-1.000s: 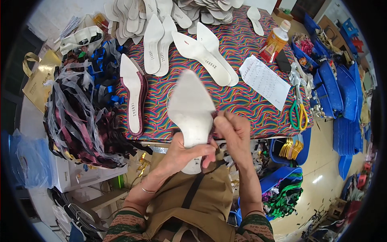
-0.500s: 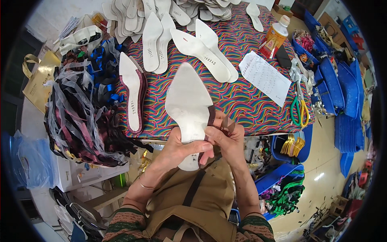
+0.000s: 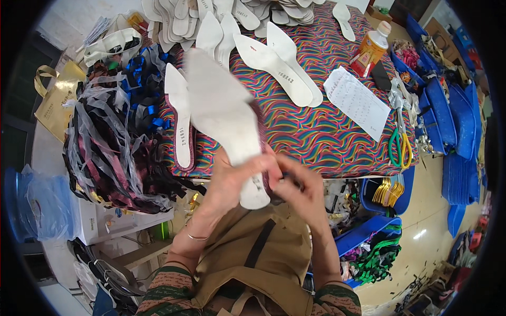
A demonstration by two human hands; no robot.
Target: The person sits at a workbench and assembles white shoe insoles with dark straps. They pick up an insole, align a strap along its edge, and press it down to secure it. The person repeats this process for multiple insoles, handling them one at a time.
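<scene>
My left hand (image 3: 232,181) grips the narrow heel end of a white pointed shoe insole (image 3: 221,116), held above the front edge of the table with its toe pointing away and to the left. My right hand (image 3: 298,184) is at the insole's right edge by the heel, fingers pinched against it; both are motion-blurred. A dark maroon edge shows along the insole's right side. Another white insole on a maroon sole (image 3: 179,124) lies flat on the colourful striped tablecloth (image 3: 327,137) just left of the held one.
Several white insoles (image 3: 279,63) lie at the table's back. A paper sheet (image 3: 358,102), an orange glue bottle (image 3: 371,47) and green-handled scissors (image 3: 400,142) sit right. A heap of dark straps (image 3: 110,147) fills the left; blue trays (image 3: 448,116) stand far right.
The held insole has swung up and leftward, its toe now pointing toward the upper left. Both hands shifted slightly with it and are blurred by motion.
</scene>
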